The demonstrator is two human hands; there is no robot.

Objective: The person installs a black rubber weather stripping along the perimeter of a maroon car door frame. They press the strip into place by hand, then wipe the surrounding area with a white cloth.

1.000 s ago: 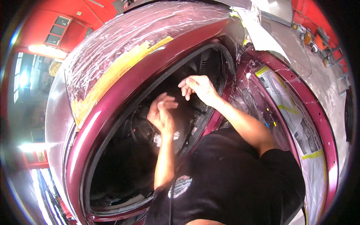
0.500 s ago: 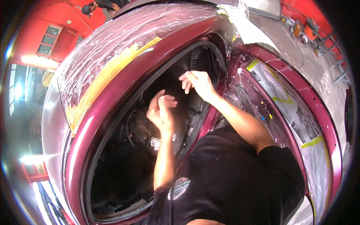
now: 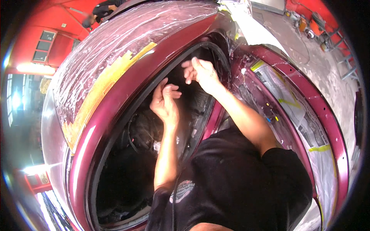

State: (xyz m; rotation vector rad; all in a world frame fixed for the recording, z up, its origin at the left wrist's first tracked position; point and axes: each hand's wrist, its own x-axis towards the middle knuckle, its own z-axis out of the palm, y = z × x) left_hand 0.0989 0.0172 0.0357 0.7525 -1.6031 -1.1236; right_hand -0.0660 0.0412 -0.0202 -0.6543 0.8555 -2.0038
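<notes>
Held left hand (image 3: pixel 165 107) and right hand (image 3: pixel 202 76) loosely curled, with any pinch impossible to tell, near black seal (image 3: pixel 117 122) already edging open maroon car (image 3: pixel 129 85), with plastic film (image 3: pixel 111 42) and orange tape (image 3: pixel 104 89) still on.

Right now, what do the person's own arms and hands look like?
The left hand and right hand are bare, with no gloves or watches that I can see. Both forearms are bare too, below the short sleeves of a black T-shirt. A roundish, pale badge marks its chest.
</notes>
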